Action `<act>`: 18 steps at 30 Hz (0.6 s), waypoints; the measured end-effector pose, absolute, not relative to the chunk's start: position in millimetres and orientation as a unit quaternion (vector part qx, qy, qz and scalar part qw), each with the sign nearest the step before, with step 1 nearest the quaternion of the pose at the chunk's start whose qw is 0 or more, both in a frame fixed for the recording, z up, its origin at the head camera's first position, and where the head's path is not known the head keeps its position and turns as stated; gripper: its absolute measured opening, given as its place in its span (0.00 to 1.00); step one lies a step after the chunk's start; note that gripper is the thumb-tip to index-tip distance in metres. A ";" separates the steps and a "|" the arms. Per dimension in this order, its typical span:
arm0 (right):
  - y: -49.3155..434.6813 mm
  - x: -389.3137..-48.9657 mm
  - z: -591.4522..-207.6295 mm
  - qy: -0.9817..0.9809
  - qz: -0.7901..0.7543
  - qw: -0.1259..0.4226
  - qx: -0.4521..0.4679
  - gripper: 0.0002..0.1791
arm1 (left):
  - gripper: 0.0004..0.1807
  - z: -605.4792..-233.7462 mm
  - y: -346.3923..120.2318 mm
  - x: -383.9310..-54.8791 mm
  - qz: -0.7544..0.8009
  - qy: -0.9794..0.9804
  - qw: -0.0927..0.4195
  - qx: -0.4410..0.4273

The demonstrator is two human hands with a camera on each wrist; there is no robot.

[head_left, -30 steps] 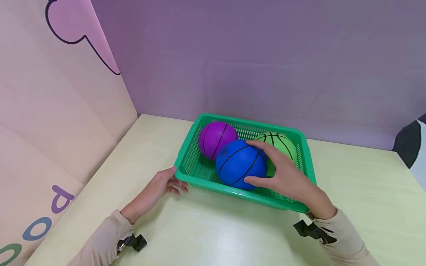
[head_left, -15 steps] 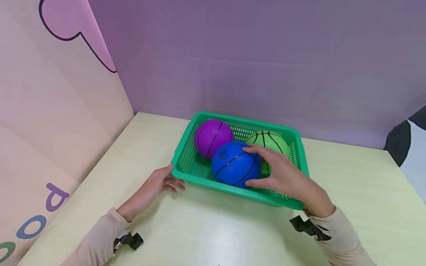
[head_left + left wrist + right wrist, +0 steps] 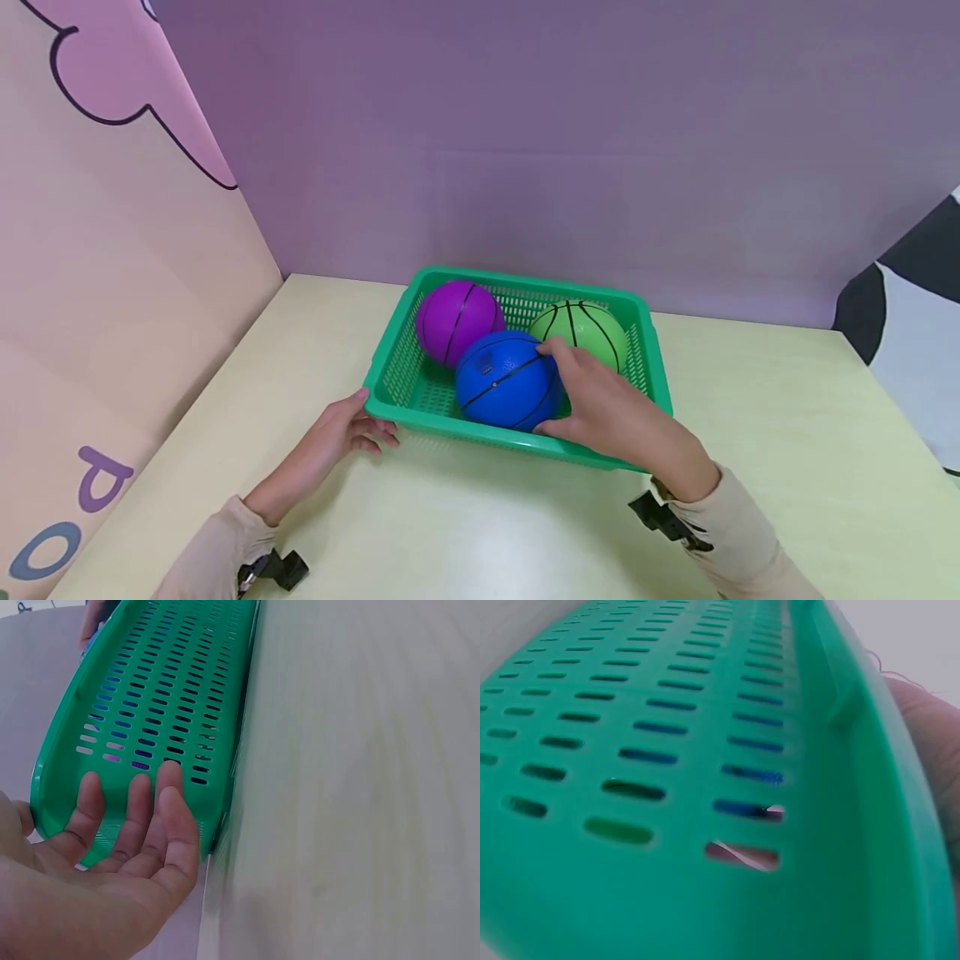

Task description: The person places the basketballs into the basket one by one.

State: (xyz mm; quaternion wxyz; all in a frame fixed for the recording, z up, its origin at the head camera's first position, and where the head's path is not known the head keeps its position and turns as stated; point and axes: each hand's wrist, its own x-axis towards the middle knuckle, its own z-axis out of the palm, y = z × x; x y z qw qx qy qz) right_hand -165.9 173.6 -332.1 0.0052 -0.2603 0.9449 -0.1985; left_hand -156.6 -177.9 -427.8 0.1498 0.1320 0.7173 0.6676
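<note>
A green perforated plastic basket (image 3: pixel 465 428) sits on the pale table with three small basketballs inside. The purple ball (image 3: pixel 453 323) is at its back left and the light green ball (image 3: pixel 592 329) at its back right. In front of them is the blue ball (image 3: pixel 498 383), gripped on its right side by my right hand (image 3: pixel 611 412), thumb low and fingers above. My left hand (image 3: pixel 333 446) holds the basket's front left corner, thumb at the rim. Its other fingers (image 3: pixel 176 832) lie bent by the outer wall in the left wrist view. The basket's wall mostly hides the balls in the right wrist view.
The pale table (image 3: pixel 480 533) extends in front of the basket and to both sides. Behind it rises a purple wall (image 3: pixel 525 167); a pink printed panel (image 3: pixel 135 275) borders the left. A black camera is strapped to each wrist.
My right hand has lowered the blue ball a little deeper into the basket. The left hand keeps its place at the corner. The whole head view has shifted slightly, moving everything leftward.
</note>
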 end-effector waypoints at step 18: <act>220.7 -152.8 -307.1 0.949 -0.172 -0.030 -0.263 0.30 | 0.21 -418.2 -167.7 -164.5 0.581 0.799 0.044 0.146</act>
